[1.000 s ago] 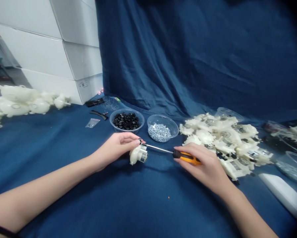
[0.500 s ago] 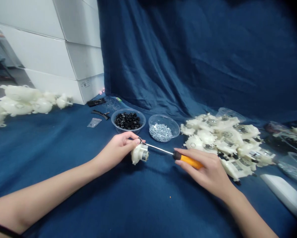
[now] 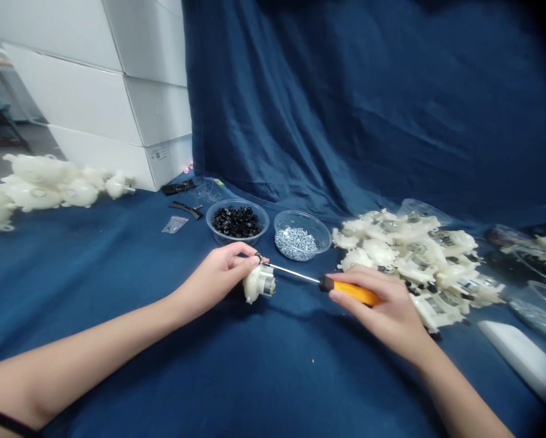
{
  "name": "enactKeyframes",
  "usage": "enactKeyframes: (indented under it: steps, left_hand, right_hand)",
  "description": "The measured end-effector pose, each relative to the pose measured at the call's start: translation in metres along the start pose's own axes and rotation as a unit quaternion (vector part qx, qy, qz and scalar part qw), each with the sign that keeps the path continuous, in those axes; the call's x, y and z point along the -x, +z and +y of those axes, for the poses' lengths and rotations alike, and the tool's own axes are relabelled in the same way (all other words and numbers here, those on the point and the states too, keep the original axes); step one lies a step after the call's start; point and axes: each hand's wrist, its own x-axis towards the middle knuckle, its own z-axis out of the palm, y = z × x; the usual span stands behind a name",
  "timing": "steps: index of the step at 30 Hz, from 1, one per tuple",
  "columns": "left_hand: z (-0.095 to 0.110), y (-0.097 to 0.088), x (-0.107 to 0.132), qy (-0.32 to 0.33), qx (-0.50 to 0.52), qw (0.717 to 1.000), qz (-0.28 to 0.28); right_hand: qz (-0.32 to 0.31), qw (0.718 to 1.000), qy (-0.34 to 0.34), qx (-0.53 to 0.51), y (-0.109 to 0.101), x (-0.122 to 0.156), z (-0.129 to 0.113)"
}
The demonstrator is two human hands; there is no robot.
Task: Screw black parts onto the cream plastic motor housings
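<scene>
My left hand pinches a cream plastic housing with a small metal motor in its right side, holding it above the blue cloth. A small black part sits at the top of the housing by my fingertips. In my right hand is a screwdriver with a yellow and black handle. Its shaft points left, and its tip meets the housing's top beside the black part. Whether a screw is at the tip is too small to tell.
Behind my hands stand a clear bowl of black parts and a clear bowl of screws. Cream housings pile up at right, near a white block. More housings lie at left, before stacked white boxes.
My right hand has shifted slightly right along the screwdriver handle, and its fingers have changed position. The housing stays in my left hand, with the view moved only a little.
</scene>
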Motion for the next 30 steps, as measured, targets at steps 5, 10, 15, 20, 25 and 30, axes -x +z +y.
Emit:
enactKeyframes:
  steps: [5,10,15,20,25,30]
  left_hand:
    - [0.005,0.001,0.0,-0.012,0.0,1.0,0.001]
    - [0.005,0.004,0.0,-0.026,0.061,0.998,0.003]
    - [0.004,0.006,0.001,-0.029,0.082,0.996,0.006]
    - [0.002,0.004,0.0,-0.042,0.088,0.995,-0.02]
    - [0.002,-0.002,-0.003,-0.061,0.11,0.99,-0.066]
    - [0.002,-0.01,-0.007,-0.028,0.07,0.997,-0.023]
  right_hand:
    - [-0.056,0.986,0.121,-0.098,-0.003,-0.002,0.006]
    - [-0.012,1.0,-0.017,-0.009,-0.009,-0.004,0.006]
    - [0.023,0.991,-0.121,0.045,-0.008,-0.004,0.002]
    - [0.012,0.995,-0.096,0.029,-0.006,-0.005,0.003]
    - [0.004,0.996,-0.081,0.027,-0.008,-0.005,0.004]
    - [0.011,0.995,-0.092,0.033,-0.009,-0.004,0.002]
